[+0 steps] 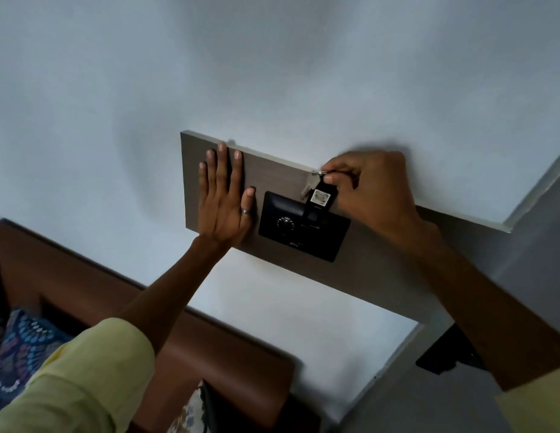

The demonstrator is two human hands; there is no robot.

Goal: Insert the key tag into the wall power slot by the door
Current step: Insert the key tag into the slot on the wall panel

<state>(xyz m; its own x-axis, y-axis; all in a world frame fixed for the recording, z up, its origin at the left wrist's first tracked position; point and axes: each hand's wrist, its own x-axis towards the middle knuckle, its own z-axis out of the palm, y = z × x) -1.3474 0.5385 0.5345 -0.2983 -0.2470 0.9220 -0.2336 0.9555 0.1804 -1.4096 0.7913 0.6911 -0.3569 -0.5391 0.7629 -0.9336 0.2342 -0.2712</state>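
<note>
A black key tag (320, 200) with a small white label stands with its lower end in the slot of a black wall power panel (303, 228). My right hand (370, 189) pinches the metal key ring (319, 173) at the tag's top, and a silver key hangs beside the tag. My left hand (225, 195) lies flat, fingers spread, on the grey-brown wooden board (381, 254) just left of the panel. A round dial shows on the panel's left half.
The board runs slantwise across a pale wall (272, 73). A brown padded headboard (116, 292) and patterned bedding (25, 351) sit at lower left. A second dark fitting (444, 357) is partly hidden behind my right forearm. A wall corner lies at right.
</note>
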